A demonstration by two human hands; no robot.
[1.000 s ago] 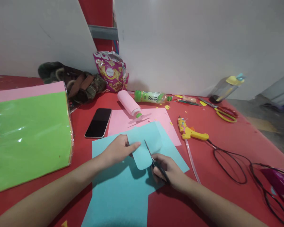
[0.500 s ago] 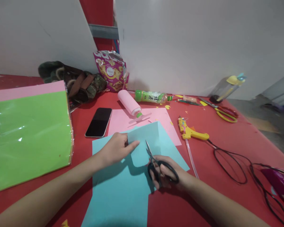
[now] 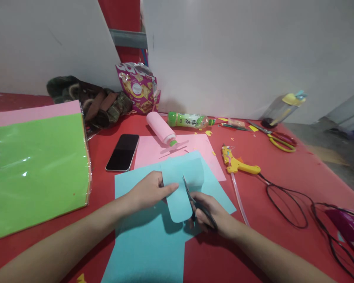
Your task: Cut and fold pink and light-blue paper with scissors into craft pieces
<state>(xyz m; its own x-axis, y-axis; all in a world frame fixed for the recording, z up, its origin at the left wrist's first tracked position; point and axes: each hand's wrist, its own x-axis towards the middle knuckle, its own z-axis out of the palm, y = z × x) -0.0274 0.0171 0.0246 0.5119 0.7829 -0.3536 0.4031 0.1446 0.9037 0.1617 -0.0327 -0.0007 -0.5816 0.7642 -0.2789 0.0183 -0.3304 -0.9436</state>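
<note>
Over turquoise sheets (image 3: 149,247) on the red worktop (image 3: 283,188), the left hand (image 3: 149,188) pinches a turquoise paper piece (image 3: 178,206), and the right hand (image 3: 214,212) has its grip through black-handled scissors (image 3: 208,217), blades against the piece's right side. If the paper flexes, the cut could wander; a slip might carry the tips towards the left thumb. Dark characters on the drink bottle (image 3: 187,120) and white lettering on the purple snack bag (image 3: 137,88) cannot be read surely.

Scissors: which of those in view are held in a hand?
The black-handled scissors, gripped in the right hand at the blue paper; the scissors with red and yellow handles lie on the table.
</note>
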